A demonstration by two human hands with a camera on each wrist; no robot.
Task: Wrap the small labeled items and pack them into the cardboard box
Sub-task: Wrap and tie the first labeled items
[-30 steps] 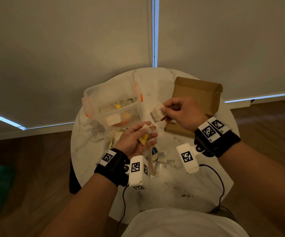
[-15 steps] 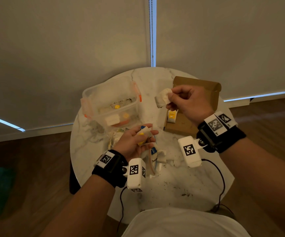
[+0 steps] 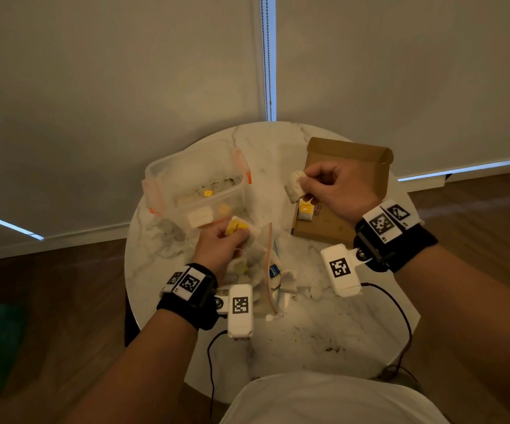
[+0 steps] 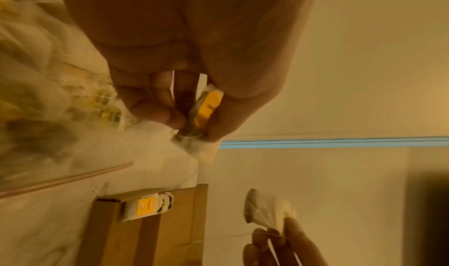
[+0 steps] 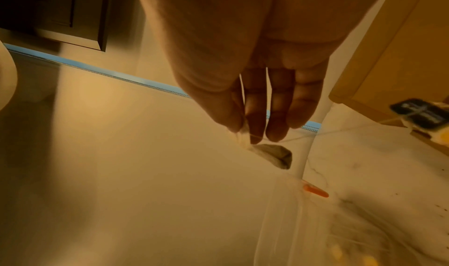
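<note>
From the head view, the right hand [image 3: 336,191] pinches a tea bag [image 3: 295,186] over the box [image 3: 367,154]; the left hand [image 3: 220,246] grips a yellow-tagged bag [image 3: 236,226] left of the box. The left wrist view adds a wrapped bag [image 4: 145,206] inside the box. The right wrist view shows a thin string at the fingertips [image 5: 255,134].

One brown cardboard box [image 3: 333,221] on the round white marble table [image 3: 308,341], one clear plastic tub [image 3: 195,179] left of it, two hands.
</note>
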